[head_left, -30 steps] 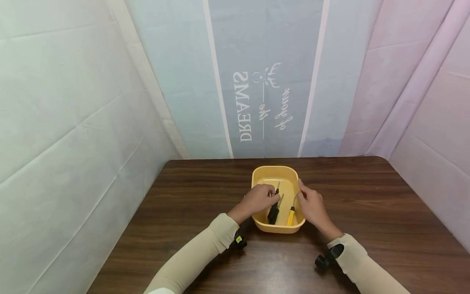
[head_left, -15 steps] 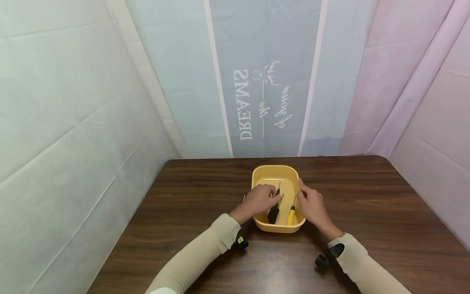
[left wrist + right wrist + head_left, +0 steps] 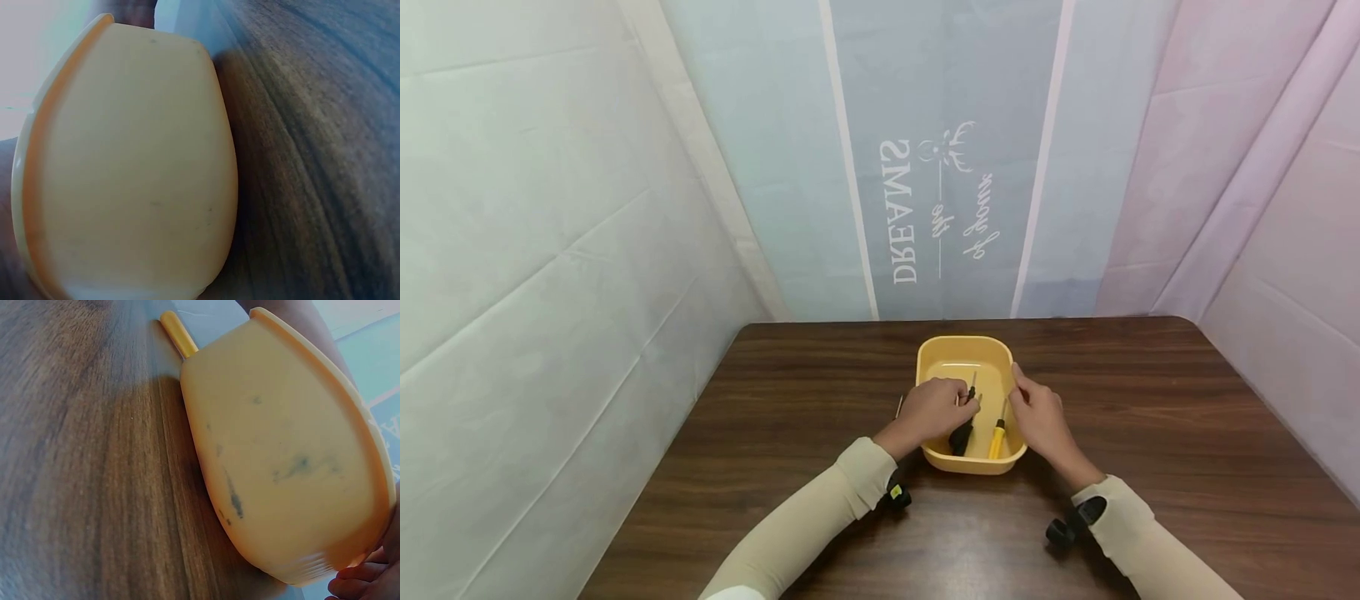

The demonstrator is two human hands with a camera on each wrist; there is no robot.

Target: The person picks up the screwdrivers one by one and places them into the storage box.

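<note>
A yellow plastic tub stands on the dark wooden table, and its outer wall fills the left wrist view and the right wrist view. Inside lie a black-handled screwdriver and a yellow-handled screwdriver. My left hand reaches over the tub's left rim, its curled fingers pinching the black screwdriver's shaft. My right hand lies along the right rim and holds it, with fingertips against the outer wall.
A thin pale stick lies on the table just left of the tub. Fabric walls close in at the back and on both sides. Bare wood stretches left, right and in front of the tub.
My left hand has crept slightly further right over the tub, onto the screwdriver shaft. The right hand and the tub have hardly moved.
</note>
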